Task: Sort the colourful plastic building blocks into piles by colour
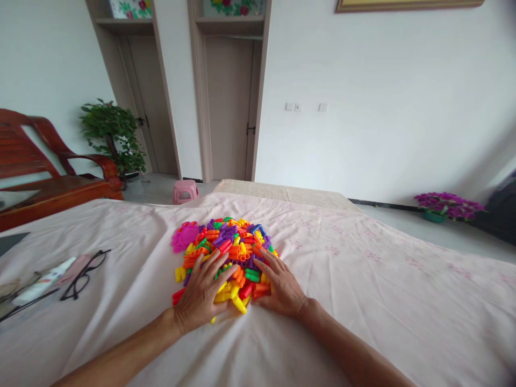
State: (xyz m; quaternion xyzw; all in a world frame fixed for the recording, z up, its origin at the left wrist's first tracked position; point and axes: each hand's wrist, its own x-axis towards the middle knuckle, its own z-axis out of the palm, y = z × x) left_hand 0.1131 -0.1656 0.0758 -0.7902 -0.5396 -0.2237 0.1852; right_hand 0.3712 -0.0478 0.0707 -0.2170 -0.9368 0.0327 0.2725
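A heap of small plastic building pieces in red, orange, yellow, green and purple lies on a pale pink flowered cloth. My left hand rests against the near left side of the heap, fingers spread over the pieces. On the near right side lies my right hand, its fingers also spread and touching the pieces. Between the two thumbs sit several yellow pieces. A magenta flower-shaped piece is at the heap's far left, and a blue piece lies near its far right. Neither hand grips anything.
Left of the heap lie black-framed glasses and a white tube. Beyond the cloth stand a pink stool, a wooden bench, a potted plant and purple flowers on the floor.
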